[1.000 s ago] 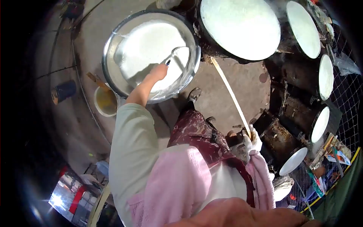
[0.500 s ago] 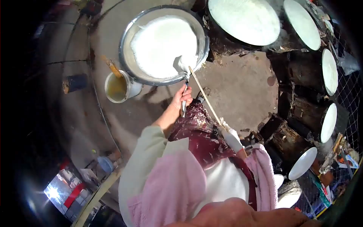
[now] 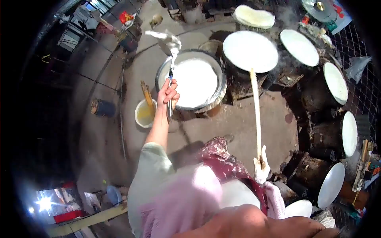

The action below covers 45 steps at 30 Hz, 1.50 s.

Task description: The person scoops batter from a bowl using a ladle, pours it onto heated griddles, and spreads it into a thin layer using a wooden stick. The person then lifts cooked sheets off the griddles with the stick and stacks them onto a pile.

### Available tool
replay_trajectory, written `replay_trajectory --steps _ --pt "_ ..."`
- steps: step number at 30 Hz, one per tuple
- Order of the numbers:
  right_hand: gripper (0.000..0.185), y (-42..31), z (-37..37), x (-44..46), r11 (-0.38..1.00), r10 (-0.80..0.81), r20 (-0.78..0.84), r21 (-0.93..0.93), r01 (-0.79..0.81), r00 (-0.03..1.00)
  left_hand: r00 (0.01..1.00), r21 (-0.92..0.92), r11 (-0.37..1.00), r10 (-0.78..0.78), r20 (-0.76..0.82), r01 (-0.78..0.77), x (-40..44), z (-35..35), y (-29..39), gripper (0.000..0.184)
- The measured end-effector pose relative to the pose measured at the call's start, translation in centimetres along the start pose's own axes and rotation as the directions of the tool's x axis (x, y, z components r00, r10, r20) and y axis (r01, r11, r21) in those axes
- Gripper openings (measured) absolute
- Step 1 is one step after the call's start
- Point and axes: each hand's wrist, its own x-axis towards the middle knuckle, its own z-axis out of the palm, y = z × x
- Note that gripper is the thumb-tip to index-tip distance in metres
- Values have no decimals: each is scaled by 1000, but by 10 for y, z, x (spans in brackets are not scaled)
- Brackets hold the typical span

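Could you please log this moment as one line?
left hand: holding white-coated ladle, near basin | right hand: holding long stick | stick tip: at round white disc's near edge

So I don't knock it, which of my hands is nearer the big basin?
Left. Your left hand, holding the ladle, is by the left edge of the basin; your gloved right hand is farther, rightward, closer to your body.

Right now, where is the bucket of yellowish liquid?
In the head view, the bucket is on the floor, just left of the large metal basin and the left hand.
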Motion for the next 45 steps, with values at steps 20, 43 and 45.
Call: replay_trajectory --steps 20,43,45 --pt "53 -27 -22 7 989 149 -709 116 -95 689 630 605 395 -739 -238 691 148 76 -146 34" --pt "52 111 -263 -175 940 279 -888 175 294 -365 -220 888 -225 -965 -145 401 68 402 -756 33" --pt "51 76 -275 -165 925 310 -857 172 338 -411 -268 910 -229 -954 -138 346 50 410 -800 33"
